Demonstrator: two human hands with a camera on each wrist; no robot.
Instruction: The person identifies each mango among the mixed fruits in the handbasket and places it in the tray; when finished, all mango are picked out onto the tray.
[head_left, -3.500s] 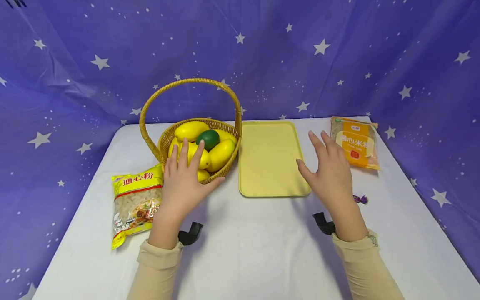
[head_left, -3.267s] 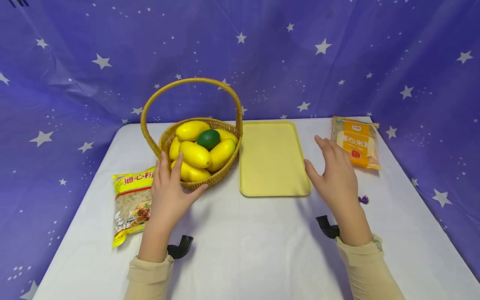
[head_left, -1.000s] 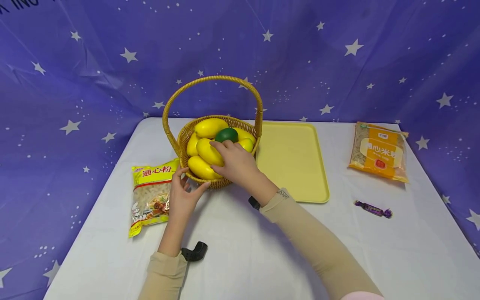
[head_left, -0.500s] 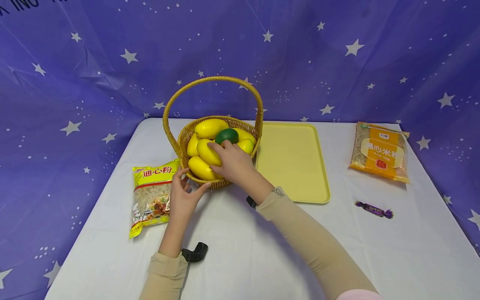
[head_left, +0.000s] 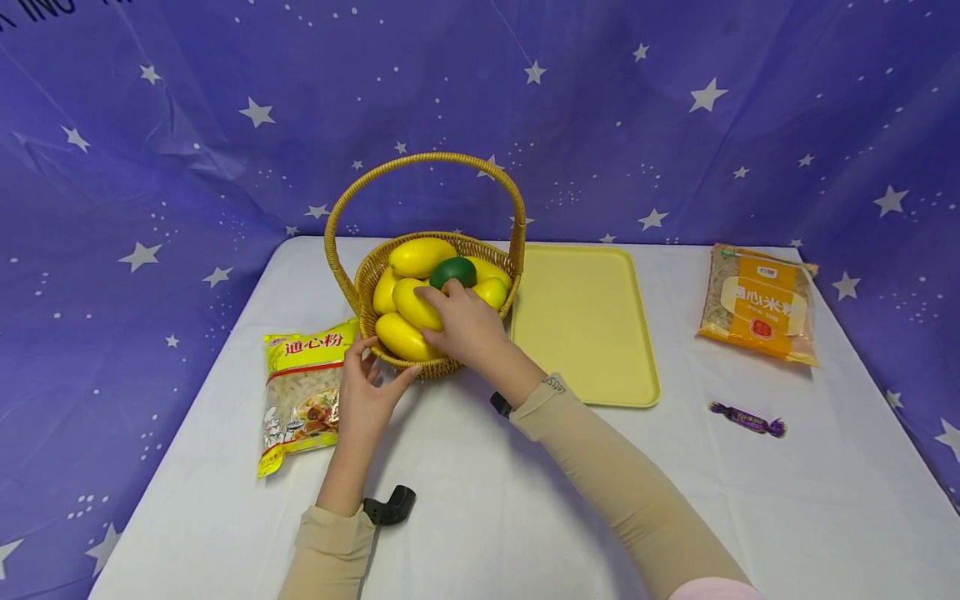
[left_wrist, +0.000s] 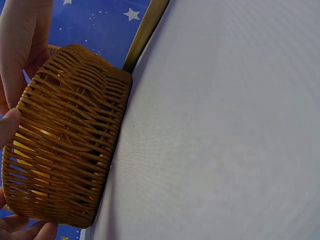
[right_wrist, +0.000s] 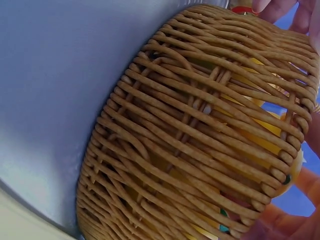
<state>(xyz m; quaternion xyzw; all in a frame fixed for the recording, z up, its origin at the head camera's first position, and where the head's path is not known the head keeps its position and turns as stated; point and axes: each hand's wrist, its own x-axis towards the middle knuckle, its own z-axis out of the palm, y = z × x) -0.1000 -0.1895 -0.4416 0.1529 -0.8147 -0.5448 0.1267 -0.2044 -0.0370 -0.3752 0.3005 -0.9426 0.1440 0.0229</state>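
Observation:
A wicker basket [head_left: 438, 368] with a tall arched handle stands at the back left of the table, heaped with yellow mangoes and one dark green fruit [head_left: 454, 272]. My left hand [head_left: 367, 396] holds the basket's front left side, thumb at the front and fingers around the left. Reaching in over the front right rim, my right hand [head_left: 476, 333] grips a yellow mango [head_left: 417, 304] in the middle of the heap; its fingertips are partly hidden among the fruit. Another mango [head_left: 405, 337] lies in front of it. In the left wrist view the woven wall [left_wrist: 70, 135] rests on the tablecloth.
A pale yellow tray [head_left: 585, 333] lies right of the basket. A yellow pasta bag [head_left: 303, 400] lies left of it, behind my left hand. Toward the right are an orange noodle packet [head_left: 761, 304] and a purple wrapped candy [head_left: 747, 419]. A starry purple curtain [head_left: 600, 125] hangs behind.
From hovering apart and open, my left hand has moved to the basket's side and my right has crossed leftward onto a mango. The view has shifted a little. Over the last second almost nothing moves.

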